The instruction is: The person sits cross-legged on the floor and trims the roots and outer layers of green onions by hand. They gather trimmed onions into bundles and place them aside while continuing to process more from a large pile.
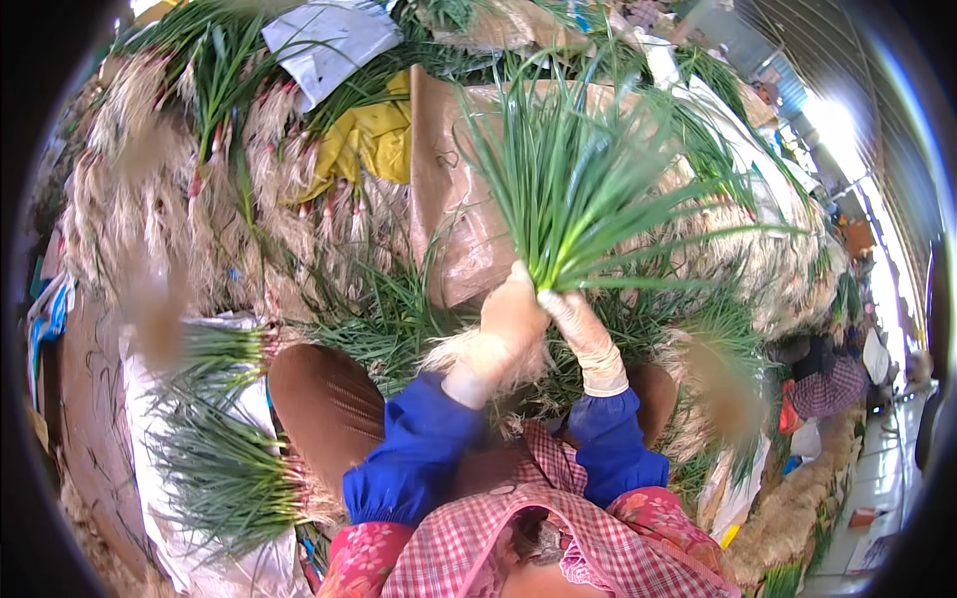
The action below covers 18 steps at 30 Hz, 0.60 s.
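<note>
A fanned bunch of spring onions (557, 187) rises from my two hands, its green leaves spreading upward and to the right. My left hand (514, 321), in a pale glove, is closed around the lower stems. Whitish roots (452, 350) stick out beside and below that hand. My right hand (587, 336), in a cream rubber glove, grips the same bunch at its right side, with fingertips against the pale stem bases. The fingers partly hide the stems. Beneath the hands, between my knees, lie loose green leaves (404, 299).
Heaped rooted spring onions (149, 202) fill the far left; more roots (792, 276) lie right. Sorted bunches (224, 471) rest on a white sheet (149, 448) at left. Ahead are a brown plastic sheet (463, 224) and yellow plastic (366, 146). Another person (830, 381) is at right.
</note>
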Each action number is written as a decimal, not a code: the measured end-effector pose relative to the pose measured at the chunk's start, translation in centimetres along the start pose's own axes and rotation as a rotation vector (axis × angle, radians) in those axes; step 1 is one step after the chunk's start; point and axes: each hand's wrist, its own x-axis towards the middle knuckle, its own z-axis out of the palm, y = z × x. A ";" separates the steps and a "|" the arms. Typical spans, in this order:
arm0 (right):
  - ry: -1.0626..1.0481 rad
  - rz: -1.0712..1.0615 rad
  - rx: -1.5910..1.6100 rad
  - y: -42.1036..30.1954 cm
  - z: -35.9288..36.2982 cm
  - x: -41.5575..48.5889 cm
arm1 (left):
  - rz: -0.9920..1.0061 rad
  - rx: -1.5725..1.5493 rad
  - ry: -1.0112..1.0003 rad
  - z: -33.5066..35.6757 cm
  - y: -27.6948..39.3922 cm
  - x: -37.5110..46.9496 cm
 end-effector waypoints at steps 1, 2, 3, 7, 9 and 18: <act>0.074 -0.044 0.074 0.3 -0.1 0.2 | 0.156 -0.062 0.058 -0.5 -0.3 0.8; 0.119 -0.027 0.214 0.9 -0.1 0.1 | 0.024 -0.405 -0.096 -0.8 -0.7 1.5; 0.056 0.091 0.357 1.9 0.0 0.0 | -0.099 -0.788 -0.281 -0.9 -1.6 1.9; 0.277 0.272 0.109 6.3 0.7 -1.5 | -0.376 -1.151 -0.224 0.3 -6.7 1.2; 0.238 0.216 0.131 7.6 0.7 -2.4 | -0.375 -1.638 -0.194 1.4 -9.0 -0.1; 0.022 0.286 -0.066 7.2 0.4 -3.5 | -0.110 -1.641 -0.471 2.3 -11.1 -1.8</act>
